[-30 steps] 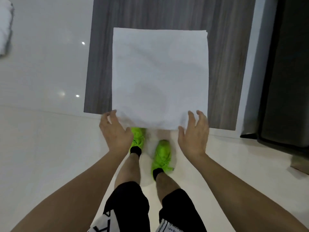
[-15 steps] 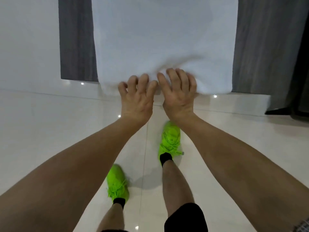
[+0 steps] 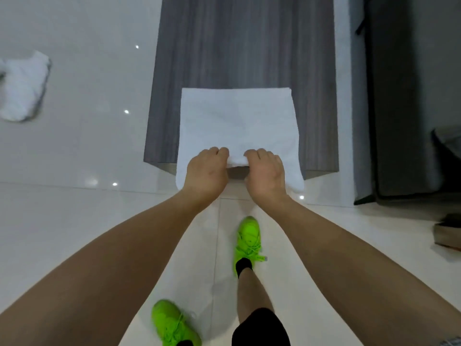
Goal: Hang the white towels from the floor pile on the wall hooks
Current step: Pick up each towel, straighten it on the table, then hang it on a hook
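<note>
White terry cloth fills the middle of the view: a soft, square-folded white towel (image 3: 237,126) lies against a grey wood-grain panel (image 3: 244,46), and both hands are on its near edge. Left hand (image 3: 205,172) and right hand (image 3: 264,173) sit close together, fingers curled over and gripping a bunched roll of the hem between them, knuckles up. From the hands the towel spreads straight ahead and away, its width running left to right, the two near corners drooping past either wrist. Neither hand is nearer; they're level, a symmetric two-handed hold. No hook shows anywhere here, so where this one has to go can't be told. Off to the far left, well apart, a crumpled white towel heap (image 3: 23,88) waits on the glossy pale tiled floor (image 3: 74,221). Neon-green laced trainers (image 3: 247,242) stand below.
</note>
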